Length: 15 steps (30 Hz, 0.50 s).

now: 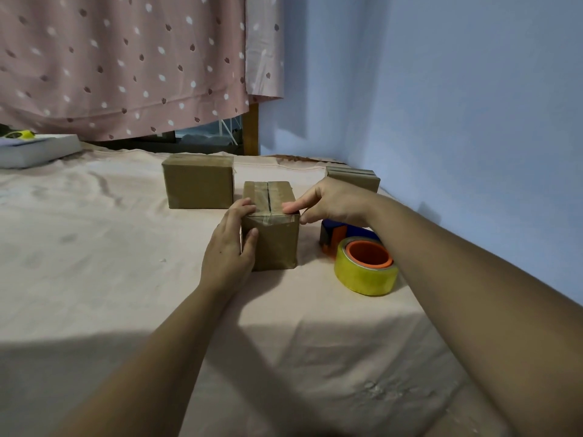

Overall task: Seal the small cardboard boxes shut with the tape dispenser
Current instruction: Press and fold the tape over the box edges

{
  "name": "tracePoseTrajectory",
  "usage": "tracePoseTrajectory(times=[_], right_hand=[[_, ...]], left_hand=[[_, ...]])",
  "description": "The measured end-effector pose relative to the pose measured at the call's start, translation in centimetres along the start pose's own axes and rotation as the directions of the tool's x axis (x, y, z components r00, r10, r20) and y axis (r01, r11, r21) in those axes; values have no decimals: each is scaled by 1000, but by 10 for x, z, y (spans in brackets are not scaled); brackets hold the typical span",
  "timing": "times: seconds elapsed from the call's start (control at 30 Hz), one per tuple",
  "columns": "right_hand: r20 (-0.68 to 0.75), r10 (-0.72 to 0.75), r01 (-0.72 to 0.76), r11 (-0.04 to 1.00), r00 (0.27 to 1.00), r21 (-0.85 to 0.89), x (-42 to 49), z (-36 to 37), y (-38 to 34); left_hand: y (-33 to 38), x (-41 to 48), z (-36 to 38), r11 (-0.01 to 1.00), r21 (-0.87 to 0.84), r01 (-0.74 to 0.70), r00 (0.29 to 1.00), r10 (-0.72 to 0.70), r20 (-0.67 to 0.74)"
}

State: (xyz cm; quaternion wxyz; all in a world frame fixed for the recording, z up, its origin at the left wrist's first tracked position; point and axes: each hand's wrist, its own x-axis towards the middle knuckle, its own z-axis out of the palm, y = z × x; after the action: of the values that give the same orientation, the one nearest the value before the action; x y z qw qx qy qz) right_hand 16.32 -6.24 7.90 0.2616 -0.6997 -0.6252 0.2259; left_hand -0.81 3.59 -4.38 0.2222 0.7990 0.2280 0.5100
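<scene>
Nearest on the pink sheet [284, 342], right of centre: tape dispenser [362, 263], yellow roll on an orange core, blue and orange body behind it, lying under the right forearm with no hand on it. Just left of it, and apart: small cardboard box [274, 244], standing on the sheet, clear tape along the top seam and folded over the near edge. Left hand [228, 250] gripping its near left corner, fingers curled onto the top, thumb on the front face. Right hand [328, 205] reaching in from the right, straight fingertips pressing the tape at the top's near right edge, clasping nothing. Behind, to the left: second box [198, 184], closed. Farther right, beside the blue wall [441, 89]: flattened cardboard stack [353, 178]. Beyond: spotted curtain [126, 64].
</scene>
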Motion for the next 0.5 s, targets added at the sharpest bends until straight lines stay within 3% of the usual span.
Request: tracePoseTrajectory(times=[0.5], right_hand=[[-94, -43, 34, 996, 995, -88, -2, 11, -4]], left_hand=[[2, -1, 0, 1000, -8, 9, 1000, -9, -10]])
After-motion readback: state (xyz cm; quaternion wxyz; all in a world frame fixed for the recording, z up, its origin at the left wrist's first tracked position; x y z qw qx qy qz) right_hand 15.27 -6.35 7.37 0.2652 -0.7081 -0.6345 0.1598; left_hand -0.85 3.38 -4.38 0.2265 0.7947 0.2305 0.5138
